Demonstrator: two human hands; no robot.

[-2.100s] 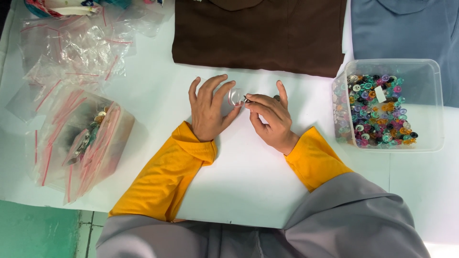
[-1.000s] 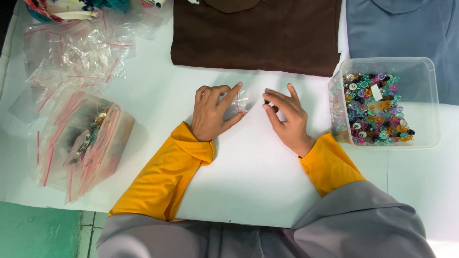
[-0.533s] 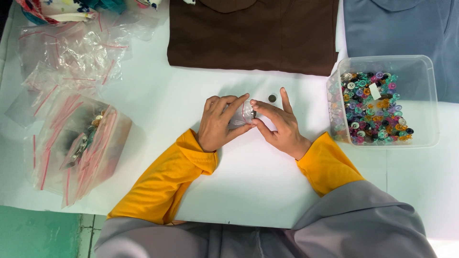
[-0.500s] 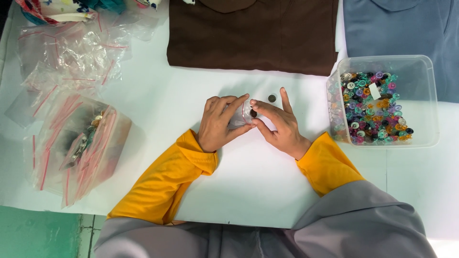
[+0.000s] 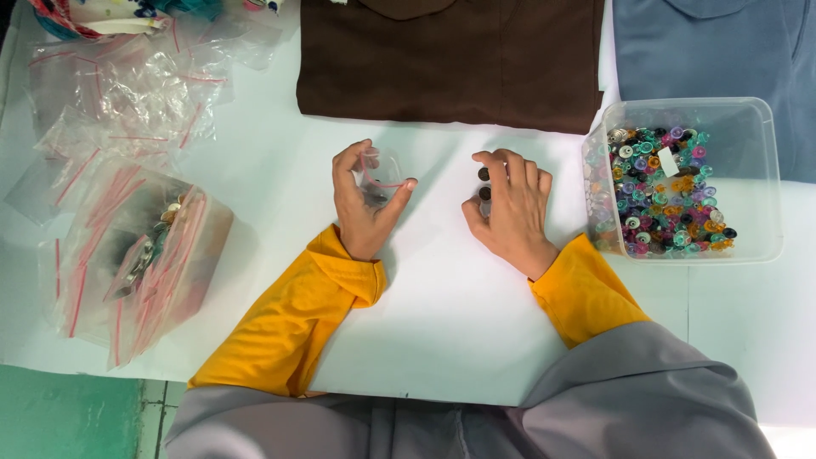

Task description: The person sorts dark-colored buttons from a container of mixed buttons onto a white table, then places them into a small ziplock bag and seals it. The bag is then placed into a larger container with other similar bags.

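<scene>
My left hand holds a small clear zip bag with a red strip, pinched between thumb and fingers above the white table. My right hand rests on the table a short way to the right, with its fingertips on two small dark buttons. The two hands are apart.
A clear plastic tub of several coloured buttons stands to the right. A brown shirt and a blue-grey shirt lie at the back. Loose clear zip bags and a filled stack of bags lie on the left.
My hands were together on the small bag. Now they have parted: the left keeps the bag and the right has moved right to the dark buttons on the table.
</scene>
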